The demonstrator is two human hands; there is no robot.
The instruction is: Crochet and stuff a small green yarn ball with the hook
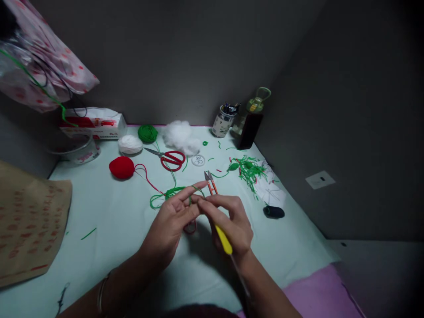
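My right hand is closed around a crochet hook with a yellow grip; a thin metal shaft sticks out toward me below it. The hook's working tip is hidden among the fingers. Green yarn runs over the raised index finger of my left hand, whose thumb and fingers pinch it against the right fingertips. Any small piece held there is too covered to make out. Loose green strands lie just behind the left hand, and a red yarn loop shows below it.
Behind the hands lie orange thread snips, red-handled scissors, red, white and green yarn balls, and white stuffing. Green scraps are heaped right. A paper bag stands left.
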